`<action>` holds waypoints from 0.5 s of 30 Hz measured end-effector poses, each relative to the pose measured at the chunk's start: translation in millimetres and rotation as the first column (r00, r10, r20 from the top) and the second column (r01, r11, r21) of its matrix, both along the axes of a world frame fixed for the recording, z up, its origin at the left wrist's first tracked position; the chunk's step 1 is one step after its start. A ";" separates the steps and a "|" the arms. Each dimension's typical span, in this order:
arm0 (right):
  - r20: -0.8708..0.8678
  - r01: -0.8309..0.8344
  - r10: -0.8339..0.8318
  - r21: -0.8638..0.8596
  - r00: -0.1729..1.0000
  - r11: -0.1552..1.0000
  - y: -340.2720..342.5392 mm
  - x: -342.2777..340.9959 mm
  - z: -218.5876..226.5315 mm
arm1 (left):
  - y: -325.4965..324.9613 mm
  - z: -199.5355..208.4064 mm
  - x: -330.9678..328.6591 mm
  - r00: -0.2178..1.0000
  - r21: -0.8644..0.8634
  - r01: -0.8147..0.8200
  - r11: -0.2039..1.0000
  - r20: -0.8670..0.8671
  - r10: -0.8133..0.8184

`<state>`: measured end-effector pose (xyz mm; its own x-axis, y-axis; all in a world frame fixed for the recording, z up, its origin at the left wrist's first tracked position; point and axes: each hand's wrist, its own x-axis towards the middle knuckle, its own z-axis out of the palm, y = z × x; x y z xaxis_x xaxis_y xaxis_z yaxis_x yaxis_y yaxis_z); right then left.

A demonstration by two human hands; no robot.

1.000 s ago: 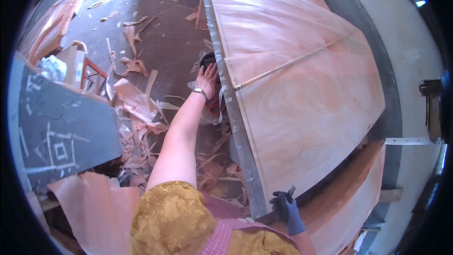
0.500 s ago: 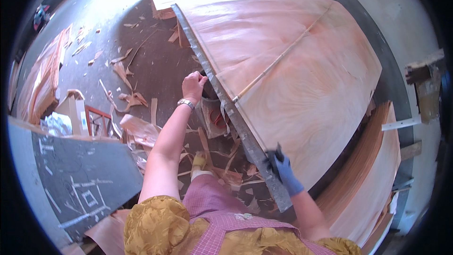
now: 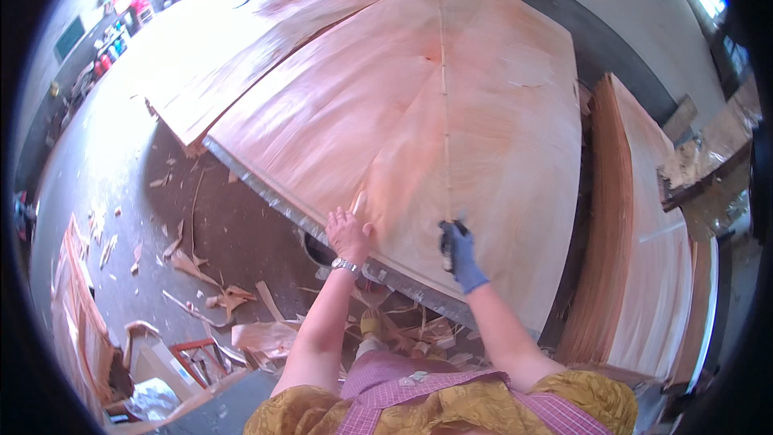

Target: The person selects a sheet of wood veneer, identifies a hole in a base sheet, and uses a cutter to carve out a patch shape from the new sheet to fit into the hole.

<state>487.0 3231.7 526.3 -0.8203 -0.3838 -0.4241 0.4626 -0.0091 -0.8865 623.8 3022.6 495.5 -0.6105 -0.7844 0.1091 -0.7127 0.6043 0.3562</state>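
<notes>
A large sheet of pale pink wood veneer [image 3: 322, 97] lies on a table in front of me. My left hand [image 3: 348, 235], bare with a wristwatch, rests on the sheet near its front edge, fingers stretched out. A small pale sliver [image 3: 359, 203] lies by its fingertips. My right hand [image 3: 460, 256], in a blue glove with dark fingers, is closed low over the sheet; whatever it holds is dark and blends with the glove. A thin, long, pale strip or stick [image 3: 445, 113] runs along the sheet away from this hand.
A grey straight edge [image 3: 274, 203] borders the table's near side. To the right stands a tall stack of veneer [image 3: 612, 225]. Another veneer sheet [image 3: 241, 56] lies at the far left. Torn veneer scraps [image 3: 229, 302] litter the floor, beside a small red frame [image 3: 200, 361].
My view has turned to the right over the sheet. My left hand has moved from beyond the edge onto the veneer. My right hand has left the edge and is farther in over the sheet.
</notes>
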 end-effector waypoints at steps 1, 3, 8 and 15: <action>-0.009 0.057 -0.057 -0.002 0.998 0.998 27.7 1.9 11.2 | -1.2 4.2 0.7 1.000 -0.015 0.006 1.000 -0.018 -0.006; -0.106 0.106 -0.098 0.074 0.989 0.992 100.1 10.1 11.4 | 3.7 18.5 -9.2 0.999 0.108 0.023 0.994 -0.041 -0.019; -0.480 0.254 0.118 0.638 0.869 0.726 294.0 78.1 -44.7 | 87.0 75.9 -58.3 0.904 0.029 0.330 0.944 -0.299 -0.307; -0.560 0.342 0.064 0.588 0.826 0.733 333.5 134.2 -61.9 | 325.5 121.0 -173.6 0.618 -0.035 0.761 0.648 -0.266 -0.740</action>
<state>621.2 3565.3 464.4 -0.9988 -0.0465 -0.0135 -0.0184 0.6234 -0.7817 450.2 3348.1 616.5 -0.9525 -0.0762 0.2948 0.0899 0.8545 0.5116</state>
